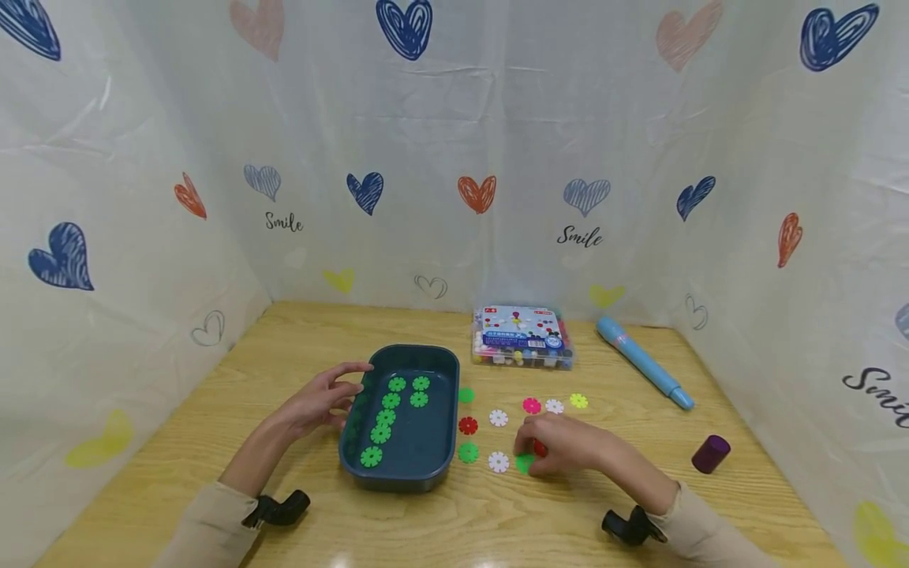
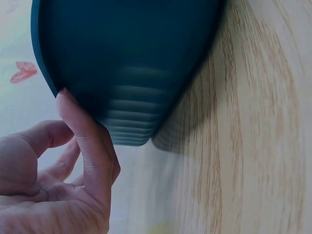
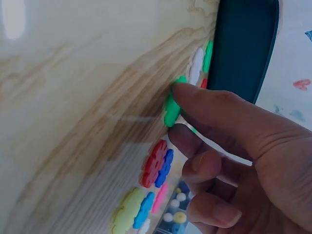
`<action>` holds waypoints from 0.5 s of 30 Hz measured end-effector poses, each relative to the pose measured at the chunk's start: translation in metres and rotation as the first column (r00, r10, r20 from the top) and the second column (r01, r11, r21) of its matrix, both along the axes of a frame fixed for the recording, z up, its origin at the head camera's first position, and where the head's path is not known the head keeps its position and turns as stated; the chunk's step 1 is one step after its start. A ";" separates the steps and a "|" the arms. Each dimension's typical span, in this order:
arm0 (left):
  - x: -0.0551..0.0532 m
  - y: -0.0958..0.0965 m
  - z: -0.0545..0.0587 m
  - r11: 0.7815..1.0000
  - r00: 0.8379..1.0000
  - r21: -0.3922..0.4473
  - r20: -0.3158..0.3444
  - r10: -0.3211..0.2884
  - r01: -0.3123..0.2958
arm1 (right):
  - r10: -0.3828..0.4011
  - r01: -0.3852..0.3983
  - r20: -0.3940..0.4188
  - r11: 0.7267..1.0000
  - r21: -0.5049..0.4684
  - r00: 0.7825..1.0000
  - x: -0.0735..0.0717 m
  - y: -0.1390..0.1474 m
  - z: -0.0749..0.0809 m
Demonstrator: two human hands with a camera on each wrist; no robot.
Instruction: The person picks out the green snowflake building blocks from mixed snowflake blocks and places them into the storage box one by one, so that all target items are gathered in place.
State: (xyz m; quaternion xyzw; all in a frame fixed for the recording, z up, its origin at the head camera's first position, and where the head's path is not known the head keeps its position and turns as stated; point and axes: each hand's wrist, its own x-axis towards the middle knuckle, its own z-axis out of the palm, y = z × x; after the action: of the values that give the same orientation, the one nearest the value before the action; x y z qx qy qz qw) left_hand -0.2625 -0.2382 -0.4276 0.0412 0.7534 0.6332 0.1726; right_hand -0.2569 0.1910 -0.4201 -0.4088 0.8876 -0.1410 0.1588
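In the head view, a dark teal tray [image 1: 443, 410] holds several green snowflake discs [image 1: 380, 434] in two columns. My left hand [image 1: 323, 402] is at the tray's left side. In the left wrist view, a fingertip of the left hand [image 2: 83, 165] touches the tray rim [image 2: 46, 78], and the fingers are not wrapped round it. To the right of the tray, my right hand [image 1: 564, 446] pinches a green snowflake disc [image 1: 524, 463] at table level. The right wrist view shows that green disc [image 3: 173, 105] between thumb and finger of the right hand [image 3: 248, 146].
Loose white [image 1: 499, 462], red [image 1: 468, 426], pink [image 1: 532, 405] and yellow discs [image 1: 578, 401] lie right of the tray. Behind them stands a clear box of colored beads [image 1: 521, 339]. A blue pen-shaped object [image 1: 642, 361] and a dark purple cap [image 1: 711, 454] lie at the right.
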 end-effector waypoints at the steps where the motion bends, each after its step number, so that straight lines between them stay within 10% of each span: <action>1: 0.000 0.000 0.000 1.000 1.000 0.001 -0.001 0.000 0.000 | -0.003 0.003 0.005 1.000 0.006 1.000 -0.001 0.000 0.000; 15: 0.001 0.000 -0.002 1.000 1.000 -0.004 0.005 0.009 -0.009 | -0.026 0.028 0.070 0.999 -0.025 0.997 0.001 0.000 0.001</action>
State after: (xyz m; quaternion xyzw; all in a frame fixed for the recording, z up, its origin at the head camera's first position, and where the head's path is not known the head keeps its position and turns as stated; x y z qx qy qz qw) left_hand -0.2619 -0.2385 -0.4295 0.0355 0.7544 0.6325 0.1718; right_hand -0.2561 0.1912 -0.4191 -0.3935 0.8851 -0.1687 0.1823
